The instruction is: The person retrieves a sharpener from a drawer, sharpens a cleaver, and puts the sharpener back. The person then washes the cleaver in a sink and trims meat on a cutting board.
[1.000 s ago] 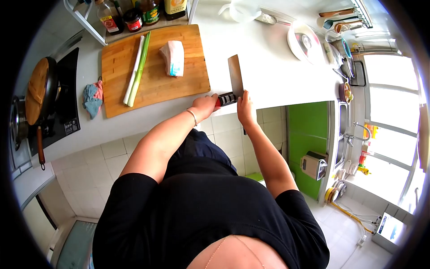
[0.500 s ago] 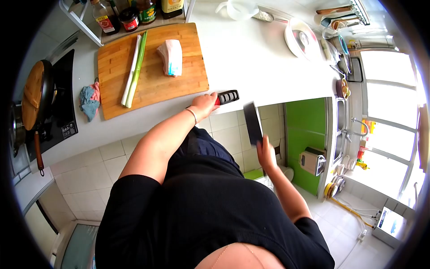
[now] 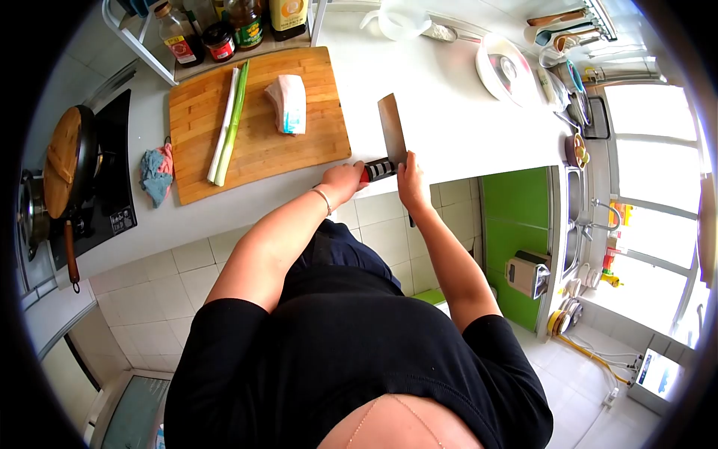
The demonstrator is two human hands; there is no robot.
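Observation:
My left hand (image 3: 343, 182) is closed around the red and black handle of a knife sharpener (image 3: 380, 169), which lies along the counter's front edge. A cleaver (image 3: 391, 127) is in my right hand (image 3: 413, 183); its broad blade points away from me over the counter, right beside the sharpener's slotted end. Whether the blade touches a slot I cannot tell. Left of the sharpener is a wooden cutting board (image 3: 299, 153), with a leek (image 3: 230, 127) and a block of pork (image 3: 286, 105) lying on it.
A rag (image 3: 155, 176) lies between the board and the stove (image 3: 120, 165), where a lidded pan (image 3: 67, 161) stands. Bottles (image 3: 245, 26) line a rack behind the board. Farther right are a white basin (image 3: 501, 67) and the sink (image 3: 574, 217).
My right hand has brought the cleaver up and left, from in front of the counter to beside the sharpener. My left hand keeps its hold on the sharpener.

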